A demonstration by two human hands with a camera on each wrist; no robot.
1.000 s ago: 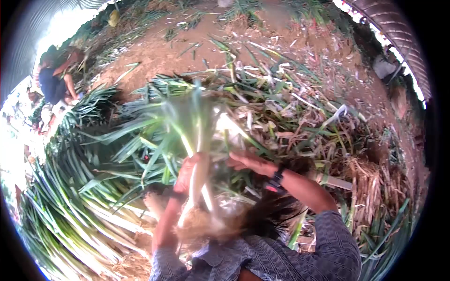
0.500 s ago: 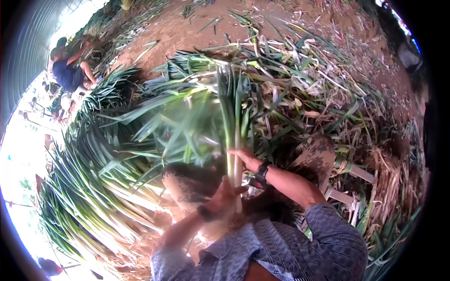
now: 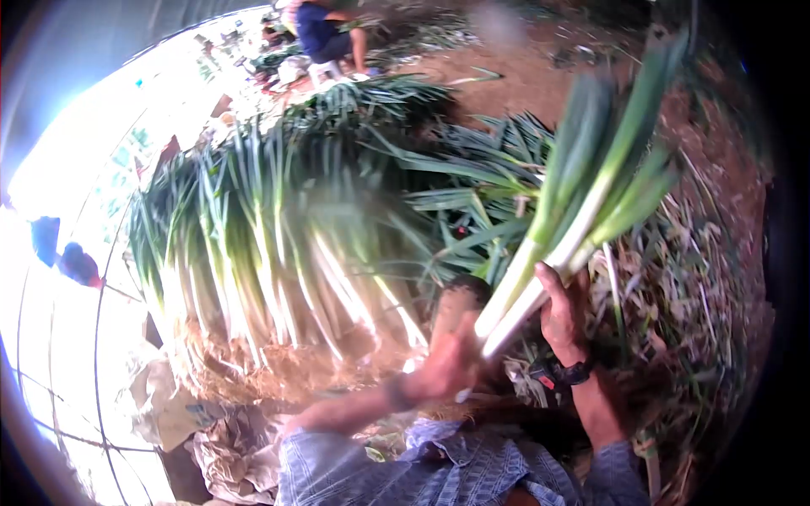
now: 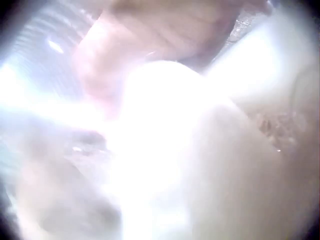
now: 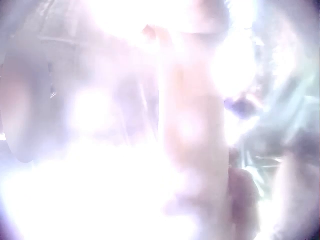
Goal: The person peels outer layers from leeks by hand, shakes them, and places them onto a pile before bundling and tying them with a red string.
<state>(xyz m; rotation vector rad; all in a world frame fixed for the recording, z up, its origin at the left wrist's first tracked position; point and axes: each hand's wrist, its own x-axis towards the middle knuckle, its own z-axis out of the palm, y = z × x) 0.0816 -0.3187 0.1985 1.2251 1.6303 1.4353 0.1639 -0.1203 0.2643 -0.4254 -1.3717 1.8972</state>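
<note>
A bunch of long green onions (image 3: 569, 221) slants up to the right in the head view, white stems low and green leaves high. My left hand (image 3: 451, 364), blurred, grips the lower end of the white stems. Against the stems higher up, my right hand (image 3: 564, 314) holds the bunch, thumb raised along it and the other fingers partly hidden. In the left wrist view, pale stems (image 4: 165, 130) lie right under the hand's skin, washed out by glare. A pale upright stem (image 5: 195, 120) fills the middle of the overexposed right wrist view.
A long row of green onions (image 3: 270, 261) lies at the left, roots toward me. Loose leaves and peelings (image 3: 666, 295) cover the ground at the right. Crumpled brown paper (image 3: 236, 451) sits at the lower left. Another person (image 3: 325, 38) sits farther back.
The head view has turned left, bringing the onion row toward the middle. The bunch has gone from upright to leaning right. My right hand has come onto the stems since one second ago.
</note>
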